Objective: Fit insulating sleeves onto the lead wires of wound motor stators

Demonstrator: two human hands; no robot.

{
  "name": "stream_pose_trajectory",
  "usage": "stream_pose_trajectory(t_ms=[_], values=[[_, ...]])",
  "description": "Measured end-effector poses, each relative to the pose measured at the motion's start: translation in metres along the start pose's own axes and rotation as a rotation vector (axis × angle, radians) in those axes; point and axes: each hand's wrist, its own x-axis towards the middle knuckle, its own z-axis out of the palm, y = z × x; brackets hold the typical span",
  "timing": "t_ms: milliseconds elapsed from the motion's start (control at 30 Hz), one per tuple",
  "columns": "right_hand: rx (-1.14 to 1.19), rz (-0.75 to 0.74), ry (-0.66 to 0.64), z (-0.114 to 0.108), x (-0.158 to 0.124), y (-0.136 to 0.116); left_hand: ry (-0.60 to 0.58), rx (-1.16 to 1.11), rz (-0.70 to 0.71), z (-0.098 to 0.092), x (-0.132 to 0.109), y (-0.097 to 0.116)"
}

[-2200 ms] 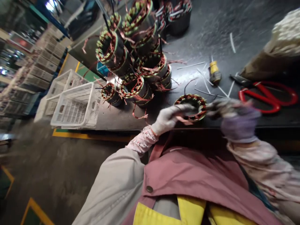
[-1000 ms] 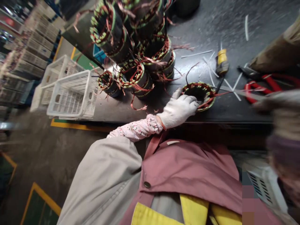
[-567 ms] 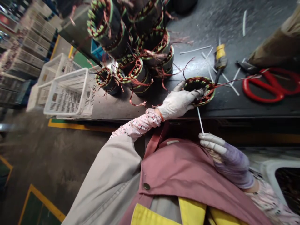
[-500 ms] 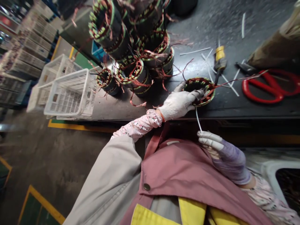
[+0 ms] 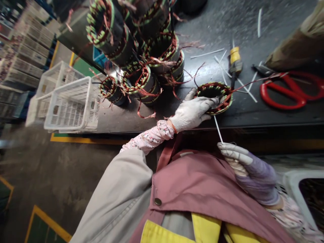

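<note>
At the table's front edge sits a motor stator [image 5: 219, 109] with copper windings and green slot insulation. My left hand [image 5: 193, 109], in a white glove, grips its near left rim, with fingers reaching into the bore. From the stator's near side a thin white strip [image 5: 218, 129] runs down taut. Its lower end is pinched in the fingers of my right hand [image 5: 234, 157], gloved in white and purple, below the table edge. A reddish lead wire [image 5: 249, 87] stretches from the stator to the right, over red-handled scissors [image 5: 283, 99].
Several stators [image 5: 146, 81] are stacked at the left, loose copper ends sticking out. A yellow-and-black-handled tool [image 5: 235, 62] lies behind the held stator among loose white strips [image 5: 207, 54]. White plastic baskets [image 5: 68, 104] stand far left. A brown sleeve [image 5: 296, 47] reaches in at right.
My right hand has moved slightly down and to the right, drawing more of the white strip out from the stator. My left hand keeps its hold; the view has shifted a little.
</note>
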Motion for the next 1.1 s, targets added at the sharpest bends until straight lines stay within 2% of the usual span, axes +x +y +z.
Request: stream_pose_trajectory(t_ms=[100,200,267,333,400,467,633,733,833,933,1033,1100], values=[[0.000,0.003,0.020,0.009,0.005,0.009,0.005,-0.013,-0.007,0.000,0.002,0.001],[-0.008,-0.051,0.062,0.024,0.026,0.023,0.045,-0.021,-0.007,0.003,-0.001,0.003],[-0.041,-0.075,0.144,0.036,0.045,0.033,0.103,-0.023,-0.055,0.007,-0.003,0.006],[-0.033,0.013,0.253,0.044,0.060,0.039,0.175,-0.027,-0.124,0.015,-0.006,0.009],[0.039,0.172,0.313,0.046,0.068,0.039,0.228,-0.046,-0.149,0.023,-0.007,0.011],[0.087,0.255,0.291,0.042,0.070,0.035,0.257,-0.080,-0.102,0.029,-0.008,0.011],[-0.044,0.251,0.121,0.025,0.075,0.023,0.272,-0.122,-0.003,0.037,-0.007,0.006],[-0.117,0.274,0.060,0.024,0.086,0.028,0.266,-0.100,0.001,0.039,-0.007,0.003],[-0.184,0.309,-0.020,0.029,0.094,0.040,0.308,-0.107,0.039,0.041,-0.008,0.001],[-0.387,0.201,-0.012,0.034,0.098,0.047,0.338,-0.139,0.064,0.039,-0.008,0.001],[-0.672,0.013,0.035,0.031,0.100,0.042,0.277,-0.133,0.044,0.034,-0.007,0.003],[-0.730,-0.126,-0.003,0.023,0.099,0.034,0.231,-0.106,0.012,0.031,-0.005,0.004]])
